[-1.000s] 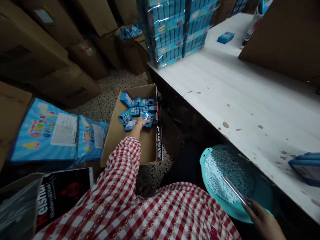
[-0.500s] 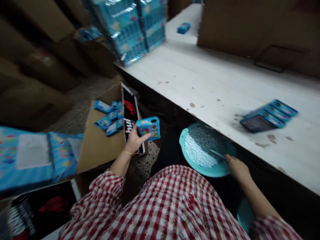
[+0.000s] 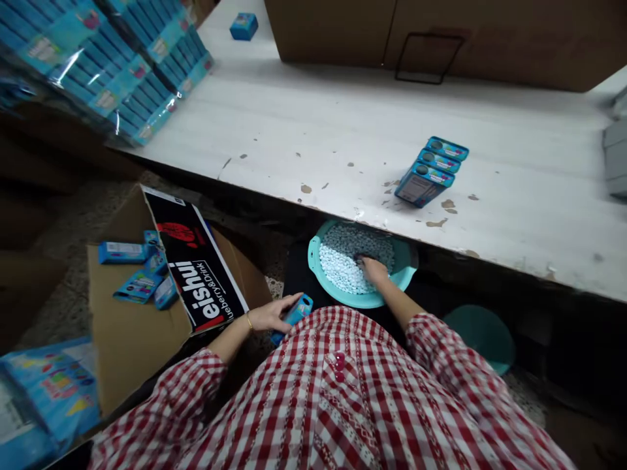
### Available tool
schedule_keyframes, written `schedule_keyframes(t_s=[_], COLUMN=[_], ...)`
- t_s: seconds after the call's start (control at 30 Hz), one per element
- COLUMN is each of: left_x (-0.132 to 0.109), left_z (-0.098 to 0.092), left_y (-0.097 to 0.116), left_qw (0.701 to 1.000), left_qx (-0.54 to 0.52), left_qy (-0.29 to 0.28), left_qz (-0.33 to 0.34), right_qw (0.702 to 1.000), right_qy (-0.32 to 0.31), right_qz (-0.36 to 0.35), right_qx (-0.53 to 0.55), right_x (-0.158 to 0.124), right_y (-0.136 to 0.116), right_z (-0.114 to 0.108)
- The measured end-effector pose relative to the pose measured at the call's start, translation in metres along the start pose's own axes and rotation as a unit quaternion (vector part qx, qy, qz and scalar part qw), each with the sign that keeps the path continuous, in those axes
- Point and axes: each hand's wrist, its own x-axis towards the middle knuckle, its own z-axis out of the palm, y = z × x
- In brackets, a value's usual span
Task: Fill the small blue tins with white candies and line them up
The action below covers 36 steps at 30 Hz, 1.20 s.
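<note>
My left hand [image 3: 271, 314] is closed round a small blue printed carton [image 3: 298, 312], held low beside my shirt. My right hand [image 3: 376, 271] reaches into a turquoise basin [image 3: 360, 300] on my lap. White pellets [image 3: 340, 264] fill much of that basin, partly shaded by the table edge. My right fingers are closed at the pellets, with a dark bit at their tips; what they hold is hidden. Left of me, an open cardboard box [image 3: 142, 333] contains several blue cartons [image 3: 140, 286] like the one in my hand.
Three blue cartons [image 3: 426, 179] stand in a row on the white table [image 3: 274, 130]. Another carton [image 3: 243, 26] lies farther back, near wrapped carton stacks [image 3: 112, 78]. A large brown box [image 3: 343, 32] stands behind. A second turquoise container [image 3: 482, 336] sits below the table at right.
My left hand has lowered the carton toward my lap and tilted it. My right hand has moved from the basin's right rim into the pellets. The view has swung right.
</note>
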Motion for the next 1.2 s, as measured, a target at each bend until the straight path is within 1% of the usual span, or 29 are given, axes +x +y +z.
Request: schedule_keyframes(t_s=[0.07, 0.17, 0.2, 0.27, 0.3, 0.37, 0.47, 0.53, 0.6, 0.67, 0.77, 0.87, 0.93, 1.0, 1.1, 1.17, 1.2], left_x=[0.000, 0.011, 0.018, 0.036, 0.047, 0.072, 0.110, 0.133, 0.151, 0.163, 0.170, 0.171, 0.171, 0.172, 0.175, 0.176, 0.176], left_z=[-0.002, 0.002, 0.004, 0.006, 0.006, 0.006, 0.008, 0.012, 0.017, 0.023, 0.029, 0.032, 0.033, 0.034, 0.035, 0.035, 0.034], left_y=[0.003, 0.014, 0.020, 0.032, 0.038, 0.046, 0.054, 0.057, 0.059, 0.061, 0.062, 0.060, 0.057, 0.056, 0.054, 0.053, 0.052], left_qw=[0.998, 0.982, 0.970, 0.940, 0.924, 0.898, 0.872, 0.853, 0.835, 0.819, 0.803, 0.790, 0.784, 0.780, 0.782, 0.785, 0.786], left_qx=[0.030, 0.010, 0.017, 0.068, 0.103, 0.165, 0.226, 0.256, 0.284, 0.312, 0.352, 0.384, 0.402, 0.413, 0.412, 0.404, 0.399], left_qy=[0.060, 0.170, 0.212, 0.290, 0.319, 0.352, 0.375, 0.388, 0.394, 0.390, 0.380, 0.376, 0.371, 0.369, 0.369, 0.374, 0.378], left_qz=[0.019, 0.086, 0.114, 0.167, 0.185, 0.205, 0.221, 0.237, 0.259, 0.281, 0.296, 0.295, 0.294, 0.291, 0.287, 0.284, 0.283], right_qw=[0.998, 0.989, 0.986, 0.980, 0.977, 0.972, 0.962, 0.961, 0.968, 0.981, 0.993, 0.986, 0.978, 0.971, 0.965, 0.965, 0.966], right_qy=[0.020, 0.039, 0.045, 0.057, 0.064, 0.080, 0.108, 0.116, 0.109, 0.092, 0.077, 0.073, 0.069, 0.069, 0.073, 0.075, 0.076], right_qz=[-0.016, -0.052, -0.064, -0.078, -0.080, -0.085, -0.105, -0.126, -0.138, -0.129, -0.091, -0.073, -0.076, -0.084, -0.096, -0.097, -0.093], right_qx=[0.057, 0.130, 0.150, 0.177, 0.186, 0.206, 0.227, 0.215, 0.177, 0.113, -0.016, -0.131, -0.180, -0.211, -0.232, -0.233, -0.230], right_x=[0.013, 0.023, 0.022, 0.015, 0.009, -0.008, -0.039, -0.058, -0.075, -0.087, -0.099, -0.105, -0.105, -0.104, -0.105, -0.110, -0.112], right_y=[-0.014, -0.023, -0.021, -0.012, -0.005, 0.011, 0.030, 0.035, 0.032, 0.022, 0.002, -0.019, -0.031, -0.044, -0.060, -0.062, -0.058], right_z=[0.008, 0.008, 0.006, -0.002, -0.008, -0.021, -0.049, -0.070, -0.092, -0.112, -0.135, -0.150, -0.155, -0.159, -0.164, -0.168, -0.169])
